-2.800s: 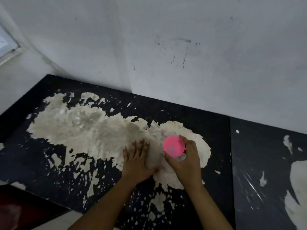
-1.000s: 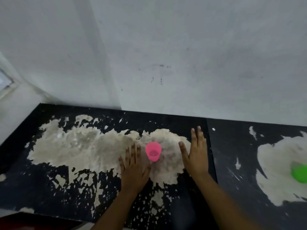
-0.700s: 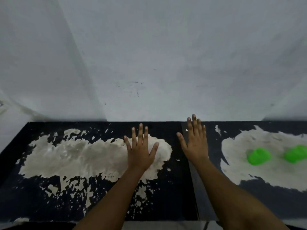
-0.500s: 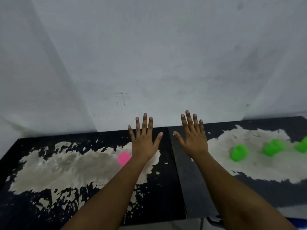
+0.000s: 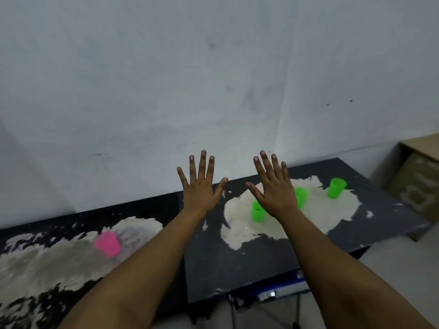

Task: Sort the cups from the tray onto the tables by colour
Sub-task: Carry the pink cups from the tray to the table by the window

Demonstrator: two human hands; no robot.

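A pink cup [image 5: 107,243] stands alone on the left black table [image 5: 28,224], on its worn pale patch. Three green cups stand on the right black table [image 5: 237,269]: one [image 5: 257,212] nearest, one [image 5: 301,197] half hidden behind my right hand, one [image 5: 335,187] farthest right. My left hand [image 5: 199,186] is raised in the air above the seam between the tables, fingers straight and spread, holding nothing. My right hand [image 5: 274,188] is raised beside it in front of the green cups, also spread and empty. No tray is in view.
A grey-white wall [image 5: 213,79] runs directly behind both tables. A tan cardboard box [image 5: 418,176] stands on the floor at the far right. Metal table legs and a blue-white object [image 5: 280,290] show under the right table's front edge.
My right hand let go of the pink cup and left it on the left table. Both hands lifted off the surface and spread open. The view swung right, revealing the green cups.
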